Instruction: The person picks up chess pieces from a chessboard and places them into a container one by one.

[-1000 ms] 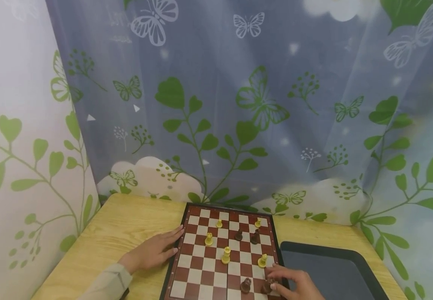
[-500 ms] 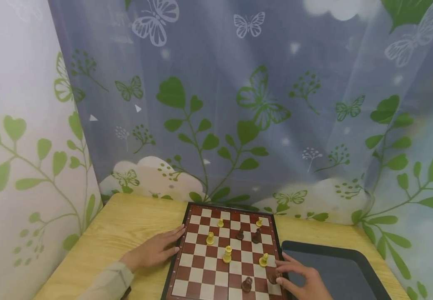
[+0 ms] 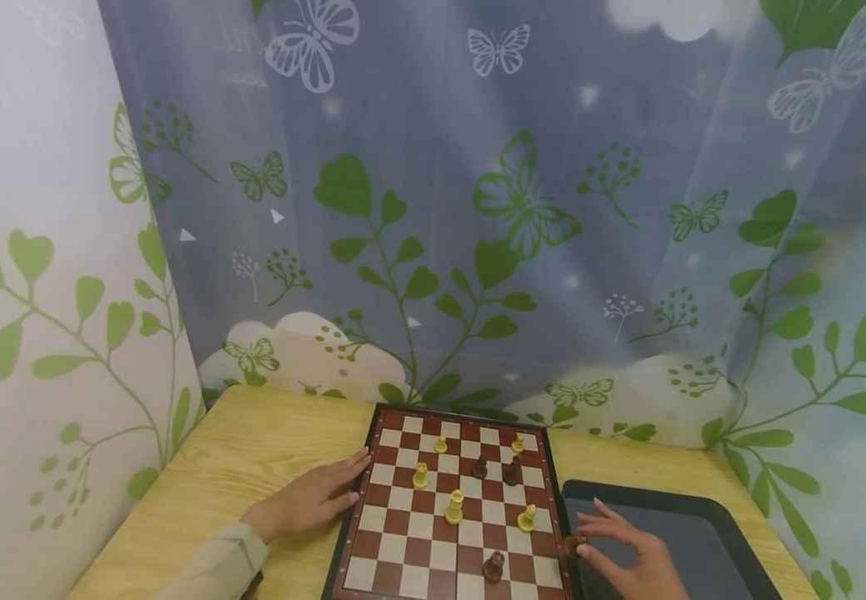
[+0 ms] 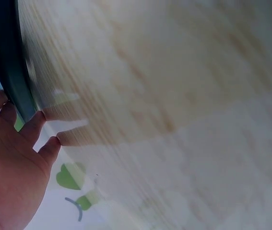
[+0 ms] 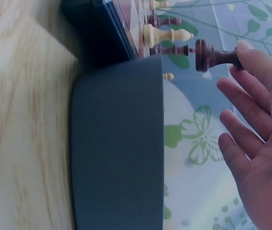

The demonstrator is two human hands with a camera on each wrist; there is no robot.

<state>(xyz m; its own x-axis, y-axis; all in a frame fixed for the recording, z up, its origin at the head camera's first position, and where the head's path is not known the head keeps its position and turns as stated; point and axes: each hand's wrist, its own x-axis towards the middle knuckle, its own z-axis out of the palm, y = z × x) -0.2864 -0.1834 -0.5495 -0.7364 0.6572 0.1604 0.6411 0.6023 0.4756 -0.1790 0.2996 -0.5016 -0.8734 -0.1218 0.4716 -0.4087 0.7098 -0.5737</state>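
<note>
Between right thumb and index finger, my right hand [image 3: 633,557] pinches a dark brown chess piece [image 5: 215,56] by its upper end. In the head view, that piece overlaps the board's right edge and the near-left rim of the dark tray [image 3: 725,521]; the right wrist view shows it raised above the tray's wall. My left hand [image 3: 307,500] lies with fingers extended, fingertips at the left edge of the chessboard [image 3: 395,547]. On the board stand several yellow pieces, including a tall one [image 3: 453,508] near the middle, and a dark brown piece [image 3: 494,567] close to the near side.
Two dark pieces, one short [image 3: 480,468] and one taller [image 3: 512,472], stand toward the board's far right. A yellow piece [image 3: 526,518] is near the right edge. The wooden table [image 3: 275,417] reaches a printed curtain [image 3: 433,208] behind.
My right hand has lifted the dark chess piece off the board's near-right squares and carried it rightward to the tray's edge. My left hand stays at the board's left edge.
</note>
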